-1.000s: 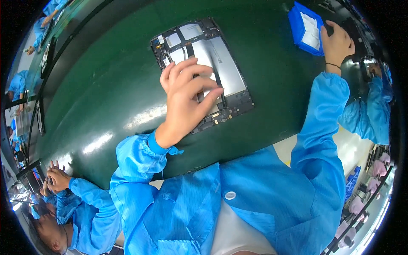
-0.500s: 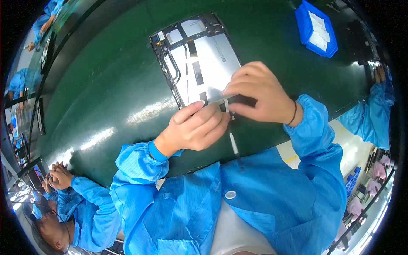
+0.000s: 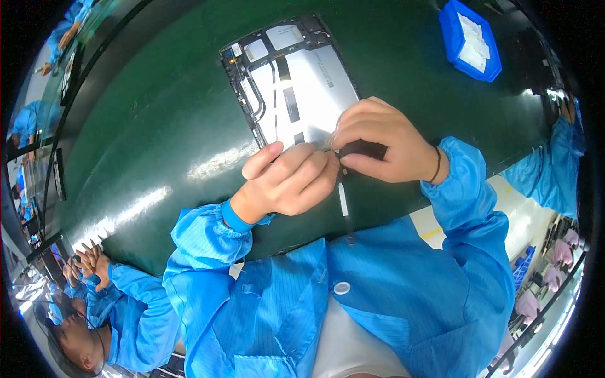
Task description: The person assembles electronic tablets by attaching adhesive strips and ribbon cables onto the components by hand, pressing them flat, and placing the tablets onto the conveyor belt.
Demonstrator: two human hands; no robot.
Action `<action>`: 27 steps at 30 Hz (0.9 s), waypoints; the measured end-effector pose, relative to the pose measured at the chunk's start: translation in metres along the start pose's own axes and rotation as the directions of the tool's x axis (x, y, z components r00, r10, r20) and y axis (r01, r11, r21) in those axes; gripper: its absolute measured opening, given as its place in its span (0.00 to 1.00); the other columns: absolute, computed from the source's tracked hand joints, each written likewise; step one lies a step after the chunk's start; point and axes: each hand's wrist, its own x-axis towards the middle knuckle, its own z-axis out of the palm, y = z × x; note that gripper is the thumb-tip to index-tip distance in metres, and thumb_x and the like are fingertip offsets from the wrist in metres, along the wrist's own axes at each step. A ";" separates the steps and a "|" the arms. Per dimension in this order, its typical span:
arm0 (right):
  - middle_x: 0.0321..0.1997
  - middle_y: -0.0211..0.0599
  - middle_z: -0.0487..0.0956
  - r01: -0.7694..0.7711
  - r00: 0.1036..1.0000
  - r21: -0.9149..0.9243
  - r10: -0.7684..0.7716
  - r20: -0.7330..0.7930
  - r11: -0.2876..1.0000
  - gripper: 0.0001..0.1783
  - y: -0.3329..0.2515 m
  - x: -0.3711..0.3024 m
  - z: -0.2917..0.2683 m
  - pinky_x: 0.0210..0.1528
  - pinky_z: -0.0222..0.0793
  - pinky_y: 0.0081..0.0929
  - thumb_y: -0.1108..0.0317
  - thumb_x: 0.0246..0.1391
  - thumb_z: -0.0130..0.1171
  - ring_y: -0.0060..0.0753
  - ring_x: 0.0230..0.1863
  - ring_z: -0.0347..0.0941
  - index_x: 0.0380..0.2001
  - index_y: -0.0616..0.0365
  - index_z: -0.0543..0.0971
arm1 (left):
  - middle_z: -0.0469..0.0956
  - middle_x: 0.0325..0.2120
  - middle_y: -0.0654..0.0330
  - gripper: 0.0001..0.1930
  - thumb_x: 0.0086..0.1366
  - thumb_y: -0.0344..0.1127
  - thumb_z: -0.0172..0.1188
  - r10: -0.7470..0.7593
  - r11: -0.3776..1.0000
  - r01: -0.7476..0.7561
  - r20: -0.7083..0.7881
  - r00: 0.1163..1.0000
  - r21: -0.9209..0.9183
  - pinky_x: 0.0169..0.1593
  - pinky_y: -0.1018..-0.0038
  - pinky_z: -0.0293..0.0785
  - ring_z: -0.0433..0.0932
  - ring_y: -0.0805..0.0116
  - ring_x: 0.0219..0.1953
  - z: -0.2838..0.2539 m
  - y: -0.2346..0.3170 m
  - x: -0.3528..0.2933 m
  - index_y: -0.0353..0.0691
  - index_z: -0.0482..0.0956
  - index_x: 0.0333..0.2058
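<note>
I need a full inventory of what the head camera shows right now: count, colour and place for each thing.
Device: one, silver and black, opened, on the table
Strip: one, white and black, below the hands, toward the jacket
Bin: one, blue, far right of the table
Pieces: several, white, in the bin
Table: one, green, under the device and bin
Co-workers: several, blue clothing, left and right edges
Background items: count unclear, mixed colours, along the rim, too small to tell
Jacket: one, blue, on the person
Shirt: one, white, under the jacket
Wristbands: two, blue on left, dark on right
Hands: two, bare, left and right, fingertips close together at the device's near end
</note>
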 end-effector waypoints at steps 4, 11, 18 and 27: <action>0.34 0.30 0.80 -0.035 0.999 -0.040 0.036 0.024 0.999 0.08 0.001 0.000 0.000 0.46 0.66 0.34 0.63 0.49 0.67 0.36 0.43 0.75 0.33 0.51 0.82 | 0.79 0.33 0.76 0.06 0.51 0.36 0.63 0.018 0.999 -0.018 -0.015 1.000 0.035 0.55 0.72 0.58 0.76 0.79 0.39 -0.001 0.001 0.000 0.57 0.80 0.29; 0.35 0.29 0.78 0.020 0.999 -0.126 -0.014 0.048 0.992 0.06 0.003 -0.005 0.003 0.48 0.65 0.35 0.63 0.50 0.65 0.35 0.46 0.74 0.31 0.49 0.80 | 0.79 0.34 0.75 0.05 0.51 0.36 0.63 0.077 0.996 -0.075 -0.032 0.997 0.048 0.58 0.72 0.58 0.76 0.78 0.41 -0.001 0.007 -0.005 0.56 0.80 0.29; 0.42 0.32 0.75 0.061 0.996 -0.439 -0.084 -0.034 0.896 0.06 0.004 0.005 -0.004 0.56 0.60 0.39 0.66 0.51 0.60 0.41 0.54 0.69 0.30 0.52 0.74 | 0.81 0.31 0.76 0.05 0.51 0.36 0.65 0.055 0.984 -0.053 0.009 0.998 -0.168 0.60 0.65 0.49 0.76 0.76 0.40 -0.006 0.001 0.005 0.57 0.81 0.27; 0.39 0.41 0.83 -0.652 0.658 -0.649 -0.133 -0.741 0.392 0.14 0.079 -0.051 -0.175 0.47 0.72 0.33 0.58 0.59 0.58 0.46 0.43 0.79 0.40 0.56 0.82 | 0.77 0.23 0.69 0.06 0.48 0.32 0.71 -0.544 0.647 0.601 0.267 0.795 -0.470 0.62 0.58 0.50 0.76 0.69 0.38 0.015 -0.015 0.027 0.46 0.81 0.24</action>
